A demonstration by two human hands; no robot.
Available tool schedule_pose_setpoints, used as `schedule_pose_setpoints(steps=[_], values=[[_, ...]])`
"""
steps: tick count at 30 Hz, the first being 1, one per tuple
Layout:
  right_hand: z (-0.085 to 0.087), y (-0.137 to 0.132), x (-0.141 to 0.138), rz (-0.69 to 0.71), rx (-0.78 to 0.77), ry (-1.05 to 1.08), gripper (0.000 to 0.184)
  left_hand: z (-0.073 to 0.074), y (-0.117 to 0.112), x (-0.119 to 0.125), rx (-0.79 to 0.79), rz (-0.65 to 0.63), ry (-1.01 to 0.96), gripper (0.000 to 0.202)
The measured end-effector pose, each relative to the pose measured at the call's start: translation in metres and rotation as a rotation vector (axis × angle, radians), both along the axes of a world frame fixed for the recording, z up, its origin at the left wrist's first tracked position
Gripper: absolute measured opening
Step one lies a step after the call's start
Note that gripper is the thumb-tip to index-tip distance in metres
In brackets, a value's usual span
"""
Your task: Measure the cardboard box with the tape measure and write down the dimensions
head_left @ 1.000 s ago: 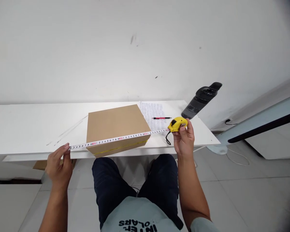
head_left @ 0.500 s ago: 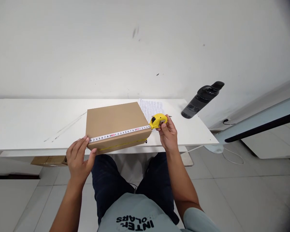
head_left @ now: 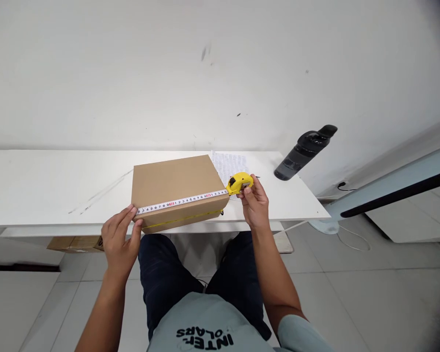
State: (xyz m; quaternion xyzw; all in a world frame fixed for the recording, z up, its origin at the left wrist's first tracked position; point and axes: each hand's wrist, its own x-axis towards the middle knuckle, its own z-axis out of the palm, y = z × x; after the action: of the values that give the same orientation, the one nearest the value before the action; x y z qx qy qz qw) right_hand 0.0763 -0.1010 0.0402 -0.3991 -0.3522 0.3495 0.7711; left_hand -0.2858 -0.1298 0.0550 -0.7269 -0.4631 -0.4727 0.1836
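Note:
A brown cardboard box (head_left: 176, 178) sits at the front edge of the white table. Along its top front edge stretches the white numbered blade (head_left: 183, 200) of a tape measure. My right hand (head_left: 255, 203) grips the yellow tape measure case (head_left: 239, 183) at the box's right corner. At the left corner, my left hand (head_left: 119, 237) pinches the blade against the box, fingertips on top and thumb at the front. A thin yellow strip (head_left: 183, 218) runs across the front face, with a small dark end at the right. Whether it joins the blade under my left hand is hidden.
A printed sheet (head_left: 229, 164) lies behind the box, with a dark pen-like tip beside my right hand. The black bottle (head_left: 304, 151) stands at the table's (head_left: 58, 186) right. Another carton (head_left: 75, 243) is below on the left, and a cable (head_left: 355, 244) lies on the floor.
My left thumb has drawn in slightly toward the box's front left corner. The tape measure and my right hand look nearly the same.

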Motion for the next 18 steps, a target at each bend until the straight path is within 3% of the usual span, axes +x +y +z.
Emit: schedule_pose_setpoints(steps=[5,8,11,13,15,18], values=[[0.005,0.001,-0.011,0.016,0.004,-0.087,0.073,-0.001,0.004,0.000,0.064,0.007,-0.059,0.031],[0.012,-0.007,-0.018,-0.019,-0.017,-0.040,0.076,0.011,0.000,-0.003,0.197,-0.016,-0.012,0.025],[0.014,-0.035,-0.023,0.003,-0.015,0.082,0.073,0.028,-0.021,0.011,0.230,-0.128,0.120,0.029],[0.008,-0.065,-0.028,0.023,-0.032,0.159,0.074,0.032,-0.040,0.034,0.209,-0.283,0.183,0.027],[-0.004,-0.095,-0.034,0.113,-0.103,0.210,0.075,0.023,-0.055,0.066,0.168,-0.450,0.145,0.022],[-0.026,-0.129,-0.046,0.313,-0.265,0.201,0.064,-0.008,-0.066,0.111,0.056,-0.580,-0.014,0.023]])
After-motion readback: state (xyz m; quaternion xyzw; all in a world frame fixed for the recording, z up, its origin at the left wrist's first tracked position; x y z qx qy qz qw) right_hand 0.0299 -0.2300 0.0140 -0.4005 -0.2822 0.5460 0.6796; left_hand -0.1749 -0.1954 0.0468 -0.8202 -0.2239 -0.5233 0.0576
